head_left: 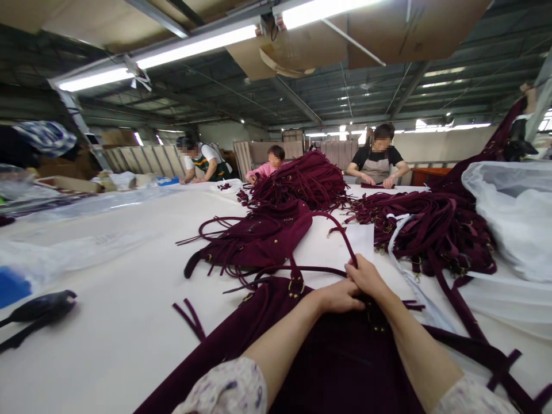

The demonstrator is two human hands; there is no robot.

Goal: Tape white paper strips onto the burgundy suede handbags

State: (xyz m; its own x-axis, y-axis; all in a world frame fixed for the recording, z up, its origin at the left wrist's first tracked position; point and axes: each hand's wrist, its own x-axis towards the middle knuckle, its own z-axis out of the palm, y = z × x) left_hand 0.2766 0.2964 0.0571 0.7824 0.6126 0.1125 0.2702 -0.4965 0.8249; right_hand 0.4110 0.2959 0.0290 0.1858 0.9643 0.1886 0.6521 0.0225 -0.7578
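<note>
I'm looking across the white table [129, 328], by far the biggest thing on my feed, and there at its near edge, right below me, lies the maroon bag [345, 368]. It looks suede-like: soft, floppy, light to moderate in weight, more likely to fold and drag than slide. I'd take it by its thick top edge rather than by a loose tie.

Far centre, a great maroon heap [306, 178]; to its right and nearer, a tangle of straps [431, 230] with brass-coloured fittings. Between the far heap and my hands, a second bag [276, 244] sprawls flat. Over on the near left, a black-handled tool [43, 313] sits well apart from it all.

Now the hands, close together at the near bag's top edge: my right hand [364, 275] is pinching a thin cord [342, 230] that arcs up and away to the left. It looks bendy, good to hold close to its end. My left hand [340, 296] is curled in just beside; I can't tell what its fingertips grip. Left of them, a brass ring [296, 286]: firm, handy, small.

Writing? Faint marks on the clear plastic [107, 238], left; unreadable. No brand I can make out.
</note>
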